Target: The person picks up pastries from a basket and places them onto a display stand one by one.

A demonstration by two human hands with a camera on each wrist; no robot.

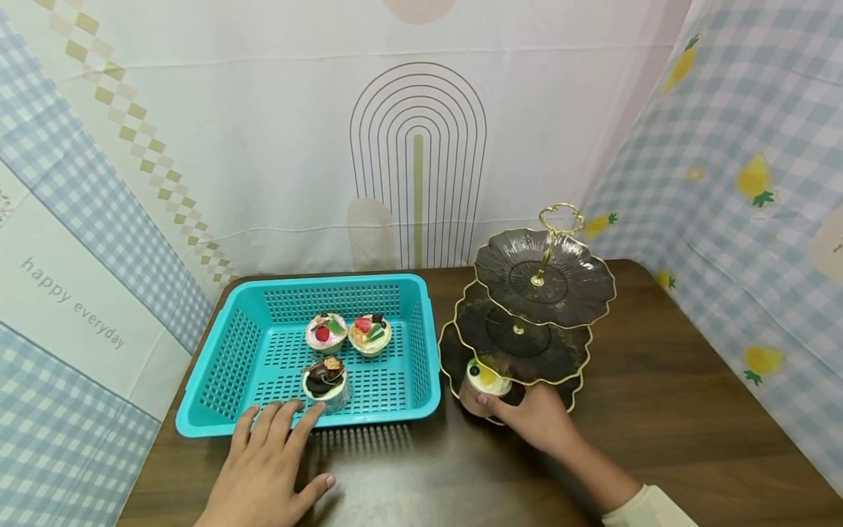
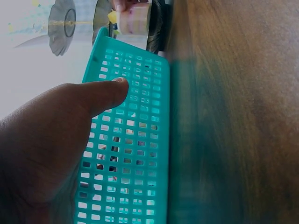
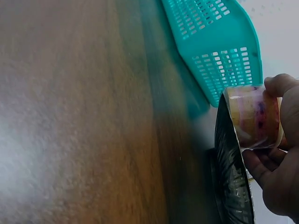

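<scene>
On the right, my right hand (image 1: 536, 419) grips a small dessert cup (image 1: 486, 388) topped with white cream, yellow fruit and a dark berry. Pink and yellow layers show through its clear side in the right wrist view. The cup's base is at the bottom plate (image 3: 229, 154) of a three-tier, gold-rimmed dark stand (image 1: 520, 329). My left hand (image 1: 263, 457) lies with fingers spread at the front rim of a turquoise basket (image 1: 421, 417), its thumb extended in front of the basket's side. Inside the basket sit a chocolate-topped cup (image 1: 326, 380) and two fruit-topped cupcakes (image 1: 369, 335).
The stand's upper plates overhang the bottom one, and a gold ring handle (image 1: 561, 218) tops it. Basket and stand are side by side on a dark wooden table (image 1: 665, 410). Patterned cloth (image 1: 290, 161) hangs behind and along both sides.
</scene>
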